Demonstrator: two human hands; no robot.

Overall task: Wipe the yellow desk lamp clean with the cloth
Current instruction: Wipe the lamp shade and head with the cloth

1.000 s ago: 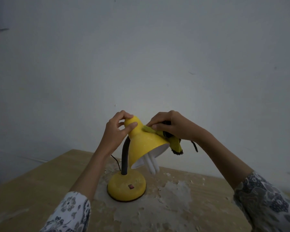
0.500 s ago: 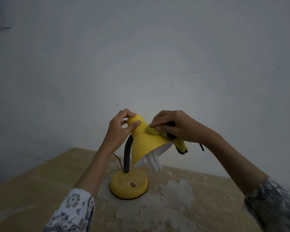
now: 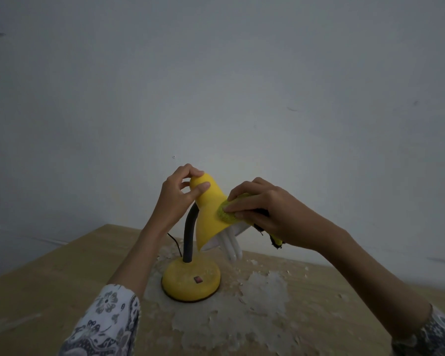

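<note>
two hands (image 3: 176,194) on lamp (image 3: 211,211)

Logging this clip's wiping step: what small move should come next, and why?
Probably slide the cloth on down toward the shade's rim: the right hand presses it mid-shade while the left hand steadies the top.
</note>
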